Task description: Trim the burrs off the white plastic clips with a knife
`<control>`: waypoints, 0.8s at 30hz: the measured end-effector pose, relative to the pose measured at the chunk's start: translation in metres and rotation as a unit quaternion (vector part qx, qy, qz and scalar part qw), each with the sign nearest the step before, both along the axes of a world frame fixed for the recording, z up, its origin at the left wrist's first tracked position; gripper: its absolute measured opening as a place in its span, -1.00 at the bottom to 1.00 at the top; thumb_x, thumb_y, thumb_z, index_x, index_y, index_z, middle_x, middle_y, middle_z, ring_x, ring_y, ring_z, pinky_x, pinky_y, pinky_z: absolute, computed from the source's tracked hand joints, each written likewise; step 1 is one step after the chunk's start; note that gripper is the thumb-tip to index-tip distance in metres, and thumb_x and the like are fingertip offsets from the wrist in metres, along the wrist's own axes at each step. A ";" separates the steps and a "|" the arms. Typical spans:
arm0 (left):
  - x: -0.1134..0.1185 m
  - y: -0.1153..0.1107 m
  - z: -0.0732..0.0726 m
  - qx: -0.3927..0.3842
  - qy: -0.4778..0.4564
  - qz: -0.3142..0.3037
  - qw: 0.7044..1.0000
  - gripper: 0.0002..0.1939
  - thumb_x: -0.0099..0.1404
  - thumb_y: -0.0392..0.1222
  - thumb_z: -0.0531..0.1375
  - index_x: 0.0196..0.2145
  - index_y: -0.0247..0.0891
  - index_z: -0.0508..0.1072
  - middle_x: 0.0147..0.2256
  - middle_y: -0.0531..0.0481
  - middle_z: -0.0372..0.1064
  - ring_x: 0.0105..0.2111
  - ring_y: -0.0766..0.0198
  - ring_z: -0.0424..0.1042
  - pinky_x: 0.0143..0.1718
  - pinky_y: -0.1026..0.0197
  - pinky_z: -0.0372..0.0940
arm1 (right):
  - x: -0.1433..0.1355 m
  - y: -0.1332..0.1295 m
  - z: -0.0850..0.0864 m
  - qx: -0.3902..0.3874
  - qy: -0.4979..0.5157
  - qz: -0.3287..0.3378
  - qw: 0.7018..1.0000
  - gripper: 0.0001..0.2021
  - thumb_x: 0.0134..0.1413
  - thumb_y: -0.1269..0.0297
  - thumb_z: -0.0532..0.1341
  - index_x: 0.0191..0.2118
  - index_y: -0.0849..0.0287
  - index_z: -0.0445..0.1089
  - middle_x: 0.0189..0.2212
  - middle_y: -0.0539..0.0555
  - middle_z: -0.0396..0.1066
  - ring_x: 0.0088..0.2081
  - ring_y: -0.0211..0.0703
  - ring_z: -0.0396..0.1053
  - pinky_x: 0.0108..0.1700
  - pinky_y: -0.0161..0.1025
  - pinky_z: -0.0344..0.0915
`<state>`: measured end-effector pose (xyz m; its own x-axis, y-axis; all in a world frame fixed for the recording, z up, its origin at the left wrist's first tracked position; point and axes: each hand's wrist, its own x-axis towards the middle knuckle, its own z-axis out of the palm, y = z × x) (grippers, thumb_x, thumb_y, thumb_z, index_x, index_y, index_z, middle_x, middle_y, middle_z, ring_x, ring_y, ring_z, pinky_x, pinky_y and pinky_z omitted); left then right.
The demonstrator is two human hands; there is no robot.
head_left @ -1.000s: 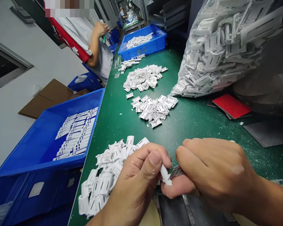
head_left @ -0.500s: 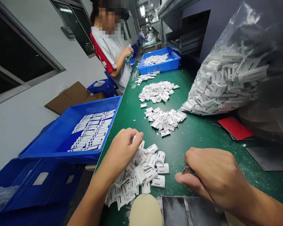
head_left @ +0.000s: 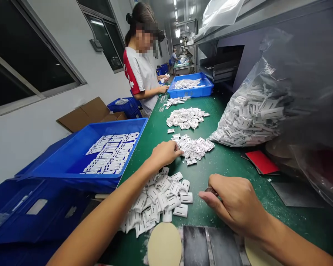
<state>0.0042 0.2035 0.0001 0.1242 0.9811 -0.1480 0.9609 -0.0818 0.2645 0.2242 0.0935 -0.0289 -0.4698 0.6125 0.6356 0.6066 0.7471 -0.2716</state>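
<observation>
Reaching forward over the table, my left hand (head_left: 168, 152) is at the near left edge of a small pile of white slotted plastic parts (head_left: 199, 148). Its fingers are curled and pinched with the thumb; anything between them is hidden. Closer to me lies a heap of similar curved white parts (head_left: 162, 195), beneath my left forearm. My right hand (head_left: 233, 201) is closed, to the right of this heap, on a small dark flat piece (head_left: 211, 190) that pokes out between thumb and forefinger.
A pale oval pad (head_left: 164, 244) and dark flat sheets (head_left: 195, 244) lie at the near edge. On the right stands a clear bag (head_left: 252, 114) full of white parts. A blue crate (head_left: 52, 155) is at left. Beyond, a co-worker (head_left: 144, 70) stands by a blue tray (head_left: 191, 92).
My left hand has moved forward from above the near heap to the farther pile. The right hand keeps its grip. The camera view has tilted up, and the co-worker's hands have lowered.
</observation>
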 end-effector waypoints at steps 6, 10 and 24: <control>-0.005 0.006 -0.009 0.022 -0.039 0.008 0.999 -0.75 0.41 -0.08 0.21 -0.07 -0.29 0.48 -0.10 -0.09 0.48 -0.17 0.17 0.50 -0.13 0.01 0.44 | -0.001 -0.002 0.000 -0.033 0.015 -0.028 0.999 -0.56 0.42 0.02 -0.02 -0.48 0.12 0.20 -0.62 -0.11 0.19 -0.61 -0.31 0.14 -0.48 -0.22 -0.06; 0.002 -0.017 0.003 0.077 -0.126 0.017 0.989 -0.83 0.38 -0.14 0.21 -0.23 -0.31 0.51 -0.30 -0.04 0.50 -0.28 0.19 0.49 -0.20 0.10 0.40 | -0.002 -0.003 0.002 -0.055 0.039 -0.027 0.997 -0.56 0.38 -0.04 0.02 -0.46 0.13 0.25 -0.59 -0.09 0.26 -0.59 -0.30 0.20 -0.47 -0.25 0.01; 0.036 -0.128 0.003 0.166 -0.413 -0.081 0.891 -0.86 0.39 -0.30 0.16 -0.10 -0.18 0.44 -0.37 0.08 0.51 -0.42 0.36 0.48 -0.38 0.34 0.37 | -0.003 -0.007 0.012 -0.126 0.114 0.064 0.983 -0.85 0.36 0.27 0.10 -0.14 0.18 0.37 -0.43 -0.04 0.42 -0.48 -0.32 0.32 -0.42 -0.31 0.18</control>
<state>0.0407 0.0755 0.0031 0.2009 0.9126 0.3560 0.4169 -0.4085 0.8120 0.2213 0.0862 -0.0169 -0.4164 0.7097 0.5682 0.4140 0.7045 -0.5765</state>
